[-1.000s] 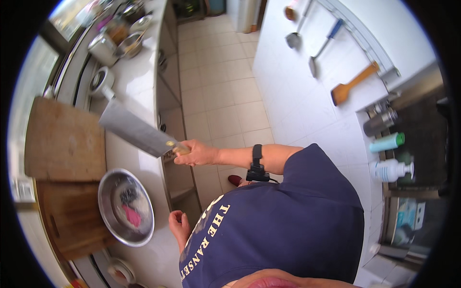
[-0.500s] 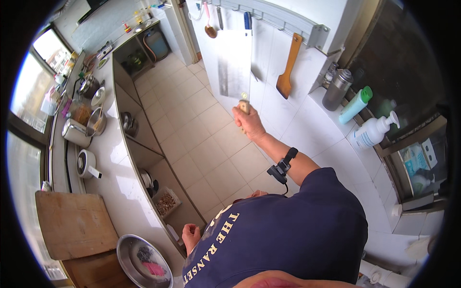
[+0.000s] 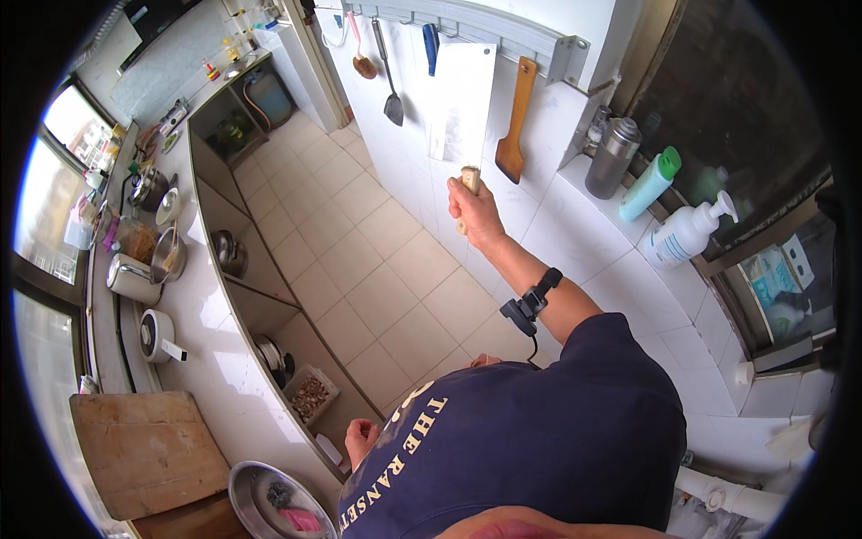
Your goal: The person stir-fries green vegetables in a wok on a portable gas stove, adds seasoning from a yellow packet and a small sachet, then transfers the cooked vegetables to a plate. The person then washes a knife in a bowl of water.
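Note:
My right hand (image 3: pixel 479 216) is closed round the pale wooden handle of a cleaver (image 3: pixel 461 112), held at arm's length. Its broad blade points up, with the top corner hole just under the metal hook rail (image 3: pixel 525 29). The blade is in front of the white tiled wall, between a blue-handled tool (image 3: pixel 431 49) and a wooden spatula (image 3: pixel 514 135). I cannot tell whether it touches a hook. A metal turner (image 3: pixel 393 110) and a pink-handled brown-headed utensil (image 3: pixel 365 66) hang farther left. Low beside my body, my left hand (image 3: pixel 361 440) has its fingers curled in, with nothing visible in them.
On the left runs a long counter (image 3: pixel 215 359) with pots, a white handled pot (image 3: pixel 157 337), a wooden board (image 3: pixel 148 449) and a metal basin (image 3: pixel 260 490). Bottles and a white pump bottle (image 3: pixel 687 235) line the right ledge. Below the counter sits a crate (image 3: pixel 312 398).
The cleaver has moved right along the rail, from in front of the metal turner to beside the wooden spatula. The turner now shows fully. My left hand stays curled.

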The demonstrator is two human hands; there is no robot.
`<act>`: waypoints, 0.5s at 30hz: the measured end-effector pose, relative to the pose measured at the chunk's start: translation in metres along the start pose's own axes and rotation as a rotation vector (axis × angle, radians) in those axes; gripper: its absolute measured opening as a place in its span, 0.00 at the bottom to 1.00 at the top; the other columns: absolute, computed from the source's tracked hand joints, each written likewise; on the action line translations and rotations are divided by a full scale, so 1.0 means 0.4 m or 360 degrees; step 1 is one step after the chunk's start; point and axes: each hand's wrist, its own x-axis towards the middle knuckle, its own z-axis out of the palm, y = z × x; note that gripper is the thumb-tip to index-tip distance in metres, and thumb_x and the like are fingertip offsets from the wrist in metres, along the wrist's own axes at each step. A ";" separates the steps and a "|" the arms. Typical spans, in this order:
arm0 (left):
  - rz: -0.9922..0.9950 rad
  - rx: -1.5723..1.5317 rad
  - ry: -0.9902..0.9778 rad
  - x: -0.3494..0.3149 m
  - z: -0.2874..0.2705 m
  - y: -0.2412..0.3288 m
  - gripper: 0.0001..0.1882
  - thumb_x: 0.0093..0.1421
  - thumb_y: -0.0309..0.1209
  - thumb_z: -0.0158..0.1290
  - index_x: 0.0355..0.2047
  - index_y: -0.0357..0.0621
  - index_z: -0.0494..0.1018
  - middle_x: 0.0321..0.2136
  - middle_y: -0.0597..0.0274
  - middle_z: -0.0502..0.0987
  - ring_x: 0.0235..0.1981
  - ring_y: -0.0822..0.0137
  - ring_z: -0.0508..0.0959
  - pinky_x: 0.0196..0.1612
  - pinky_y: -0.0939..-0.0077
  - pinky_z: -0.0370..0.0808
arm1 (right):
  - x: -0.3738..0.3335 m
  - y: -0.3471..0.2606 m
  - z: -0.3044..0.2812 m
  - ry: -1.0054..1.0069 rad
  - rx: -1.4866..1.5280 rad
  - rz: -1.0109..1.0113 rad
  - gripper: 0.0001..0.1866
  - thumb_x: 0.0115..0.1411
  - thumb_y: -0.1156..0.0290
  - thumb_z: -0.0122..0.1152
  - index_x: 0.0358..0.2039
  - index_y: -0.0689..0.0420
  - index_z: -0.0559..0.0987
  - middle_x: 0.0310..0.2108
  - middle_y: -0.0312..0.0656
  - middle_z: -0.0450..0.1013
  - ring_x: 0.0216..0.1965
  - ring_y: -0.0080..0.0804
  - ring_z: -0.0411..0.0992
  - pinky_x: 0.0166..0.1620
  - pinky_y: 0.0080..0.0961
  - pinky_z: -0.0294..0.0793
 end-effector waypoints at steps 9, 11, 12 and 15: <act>0.0199 0.0099 -0.0010 0.042 0.037 -0.103 0.08 0.50 0.29 0.59 0.28 0.40 0.72 0.23 0.53 0.76 0.25 0.57 0.77 0.31 0.66 0.75 | 0.081 0.137 -0.122 0.0173 -0.0329 -0.0083 0.13 0.60 0.58 0.59 0.22 0.49 0.72 0.15 0.29 0.65 0.17 0.17 0.62 0.21 0.20 0.62; 0.0334 0.0031 0.0008 0.043 0.039 -0.118 0.06 0.51 0.28 0.56 0.27 0.40 0.71 0.24 0.50 0.73 0.27 0.51 0.75 0.30 0.61 0.72 | 0.123 0.185 -0.202 0.0190 -0.0256 -0.0031 0.09 0.63 0.60 0.56 0.32 0.51 0.74 0.22 0.30 0.69 0.23 0.20 0.68 0.27 0.20 0.67; 0.0286 0.0043 0.0003 0.038 0.043 -0.122 0.06 0.51 0.28 0.55 0.27 0.40 0.71 0.25 0.49 0.73 0.29 0.50 0.74 0.32 0.59 0.72 | 0.143 0.219 -0.226 0.0226 -0.0074 -0.0103 0.13 0.65 0.59 0.51 0.43 0.53 0.74 0.29 0.33 0.71 0.26 0.22 0.70 0.30 0.20 0.68; 0.0257 0.0056 0.0184 0.009 0.043 -0.119 0.08 0.51 0.30 0.56 0.29 0.39 0.71 0.27 0.49 0.73 0.31 0.48 0.75 0.35 0.60 0.73 | 0.157 0.224 -0.302 0.0445 -0.0490 0.0307 0.30 0.65 0.52 0.49 0.59 0.61 0.66 0.49 0.49 0.71 0.52 0.39 0.70 0.56 0.35 0.63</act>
